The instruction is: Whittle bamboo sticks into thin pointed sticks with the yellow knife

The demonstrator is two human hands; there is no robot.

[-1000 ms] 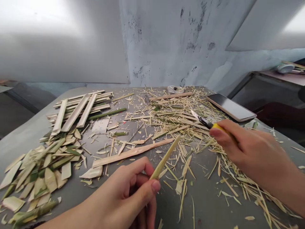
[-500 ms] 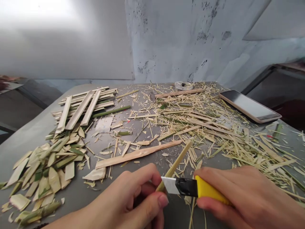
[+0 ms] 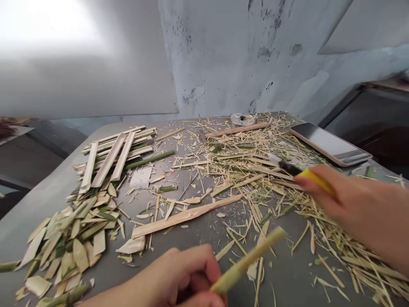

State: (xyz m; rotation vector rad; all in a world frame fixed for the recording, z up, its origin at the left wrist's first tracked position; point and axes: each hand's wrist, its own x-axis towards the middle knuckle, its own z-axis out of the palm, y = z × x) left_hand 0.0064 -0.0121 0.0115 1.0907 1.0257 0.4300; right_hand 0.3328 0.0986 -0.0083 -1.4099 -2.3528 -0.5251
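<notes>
The knife (image 3: 297,170) is yellow and black, the stick (image 3: 249,261) yellow-green, the wall (image 3: 220,64) blue-grey (with black blotches).

- A phone (image 3: 330,143) is lying near the right edge of the grey table (image 3: 51,196), and its shiny screen is facing up.
- A round, see-through thing (image 3: 237,120) with a dark middle is sitting near the back edge.
- A little white paper (image 3: 140,177) is lying left of the middle.
- A blue-grey wall (image 3: 217,55) is standing behind, showing dark, messy spots.
- A big pale board (image 3: 79,81) is covering the wall's left side, shining brightly up high.
- Another pale board (image 3: 373,25) is filling the top right corner.
</notes>
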